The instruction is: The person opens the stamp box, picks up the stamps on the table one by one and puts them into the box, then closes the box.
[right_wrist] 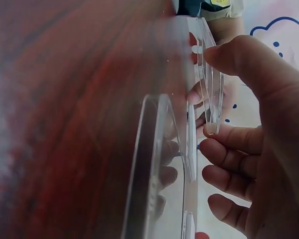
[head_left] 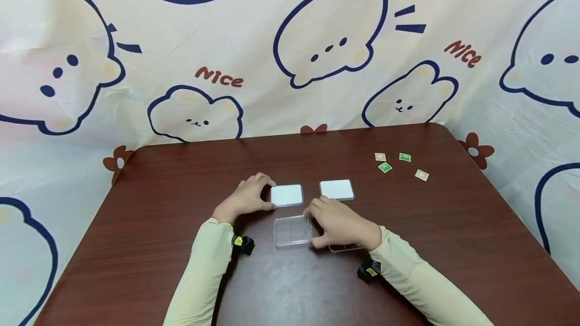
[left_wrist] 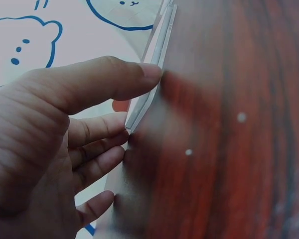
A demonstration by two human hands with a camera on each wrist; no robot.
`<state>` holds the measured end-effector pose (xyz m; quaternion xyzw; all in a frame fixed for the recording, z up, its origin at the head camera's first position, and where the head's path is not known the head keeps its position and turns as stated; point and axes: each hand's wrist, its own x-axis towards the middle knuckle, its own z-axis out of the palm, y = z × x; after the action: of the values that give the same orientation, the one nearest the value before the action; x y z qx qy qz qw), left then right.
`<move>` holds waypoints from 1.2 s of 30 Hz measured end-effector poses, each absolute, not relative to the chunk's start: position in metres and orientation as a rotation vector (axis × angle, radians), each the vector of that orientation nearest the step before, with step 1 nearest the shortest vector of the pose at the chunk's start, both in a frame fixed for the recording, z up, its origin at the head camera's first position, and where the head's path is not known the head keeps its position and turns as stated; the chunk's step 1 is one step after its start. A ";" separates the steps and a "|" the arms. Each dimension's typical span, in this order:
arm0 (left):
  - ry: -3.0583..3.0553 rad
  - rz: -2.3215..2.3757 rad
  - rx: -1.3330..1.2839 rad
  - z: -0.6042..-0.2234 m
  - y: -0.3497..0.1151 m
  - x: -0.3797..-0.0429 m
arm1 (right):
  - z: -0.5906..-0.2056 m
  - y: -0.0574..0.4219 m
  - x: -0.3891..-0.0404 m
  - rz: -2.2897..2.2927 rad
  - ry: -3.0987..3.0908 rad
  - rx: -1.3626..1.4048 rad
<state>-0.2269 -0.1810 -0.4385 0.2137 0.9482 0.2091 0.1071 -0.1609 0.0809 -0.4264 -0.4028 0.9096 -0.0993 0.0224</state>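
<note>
My left hand [head_left: 246,195] holds the left end of a thin white-topped rectangular case [head_left: 286,195], thumb on the near edge and fingertips at the far edge. In the left wrist view its clear rim [left_wrist: 144,107] lies along the table. My right hand [head_left: 340,223] grips a clear plastic cover [head_left: 292,230] by its right end; the right wrist view shows this cover [right_wrist: 213,94] between thumb and index finger, raised off the table. A second clear cover [head_left: 346,248] lies partly hidden below my right hand. Another white-topped case [head_left: 337,189] lies just beyond the right fingers.
Two small green cards [head_left: 385,167] and two beige ones [head_left: 422,175] lie scattered at the back right of the brown table [head_left: 149,245]. A printed cloth [head_left: 267,109] hangs behind the table and at both sides.
</note>
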 end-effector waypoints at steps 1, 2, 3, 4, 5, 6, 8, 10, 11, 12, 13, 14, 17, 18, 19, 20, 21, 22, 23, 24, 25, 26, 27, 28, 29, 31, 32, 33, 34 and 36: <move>2.791 0.615 0.628 -0.438 -0.181 -0.227 | -0.427 0.081 -0.160 -0.306 2.821 -1.254; 2.792 0.617 0.629 -0.438 -0.181 -0.227 | -0.427 0.081 -0.159 -0.299 2.827 -1.258; 2.792 0.620 0.630 -0.438 -0.181 -0.227 | -0.428 0.082 -0.158 -0.294 2.829 -1.264; 2.793 0.621 0.635 -0.438 -0.181 -0.227 | -0.429 0.082 -0.157 -0.287 2.828 -1.269; 2.795 0.620 0.639 -0.438 -0.181 -0.227 | -0.430 0.082 -0.156 -0.279 2.827 -1.271; 2.793 0.626 0.638 -0.438 -0.182 -0.227 | -0.431 0.082 -0.156 -0.269 2.825 -1.273; 2.791 0.631 0.633 -0.438 -0.182 -0.227 | -0.432 0.081 -0.155 -0.247 2.817 -1.276; 2.788 0.631 0.618 -0.439 -0.181 -0.227 | -0.434 0.080 -0.154 -0.219 2.807 -1.284; 2.788 0.630 0.613 -0.439 -0.181 -0.227 | -0.434 0.079 -0.153 -0.205 2.805 -1.287; 2.787 0.632 0.608 -0.439 -0.181 -0.226 | -0.435 0.078 -0.153 -0.191 2.803 -1.293; 2.788 0.631 0.608 -0.440 -0.181 -0.226 | -0.436 0.078 -0.152 -0.180 2.803 -1.297; 2.787 0.632 0.603 -0.440 -0.181 -0.226 | -0.436 0.077 -0.152 -0.169 2.803 -1.299; 2.788 0.634 0.604 -0.440 -0.181 -0.226 | -0.437 0.075 -0.151 -0.141 2.810 -1.302; 2.786 0.638 0.600 -0.440 -0.180 -0.226 | -0.437 0.074 -0.151 -0.136 2.809 -1.295; 2.785 0.637 0.598 -0.440 -0.180 -0.226 | -0.438 0.074 -0.150 -0.133 2.807 -1.287; 2.784 0.637 0.595 -0.440 -0.181 -0.226 | -0.437 0.074 -0.150 -0.131 2.802 -1.279; 2.785 0.636 0.599 -0.439 -0.181 -0.226 | -0.437 0.074 -0.150 -0.132 2.798 -1.270; 2.783 0.639 0.598 -0.439 -0.181 -0.226 | -0.437 0.073 -0.150 -0.133 2.793 -1.260; 2.783 0.641 0.597 -0.438 -0.181 -0.226 | -0.436 0.073 -0.149 -0.135 2.788 -1.251; 2.781 0.643 0.598 -0.438 -0.181 -0.226 | -0.436 0.073 -0.149 -0.136 2.782 -1.244; 2.781 0.643 0.600 -0.437 -0.181 -0.225 | -0.436 0.073 -0.149 -0.137 2.778 -1.239; 2.782 0.641 0.604 -0.437 -0.181 -0.225 | -0.435 0.073 -0.149 -0.138 2.774 -1.235; 2.782 0.641 0.606 -0.437 -0.181 -0.225 | -0.435 0.073 -0.149 -0.140 2.770 -1.232; 2.781 0.641 0.602 -0.437 -0.181 -0.224 | -0.435 0.073 -0.148 -0.138 2.766 -1.230; 2.782 0.639 0.601 -0.437 -0.181 -0.224 | -0.435 0.073 -0.148 -0.140 2.761 -1.228; 2.783 0.632 0.602 -0.437 -0.180 -0.224 | -0.434 0.074 -0.149 -0.146 2.752 -1.224; 2.783 0.631 0.602 -0.436 -0.180 -0.224 | -0.434 0.074 -0.149 -0.152 2.745 -1.222; 2.781 0.630 0.597 -0.436 -0.180 -0.224 | -0.433 0.074 -0.149 -0.162 2.739 -1.219; 2.778 0.627 0.598 -0.436 -0.179 -0.224 | -0.433 0.075 -0.150 -0.164 2.733 -1.216; 2.763 0.633 0.591 -0.435 -0.179 -0.225 | -0.432 0.077 -0.150 -0.192 2.719 -1.210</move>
<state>-0.2246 -0.1790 -0.4348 0.2025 0.9471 0.2169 0.1226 -0.1504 0.0769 -0.4323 -0.4045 0.9088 -0.0641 0.0796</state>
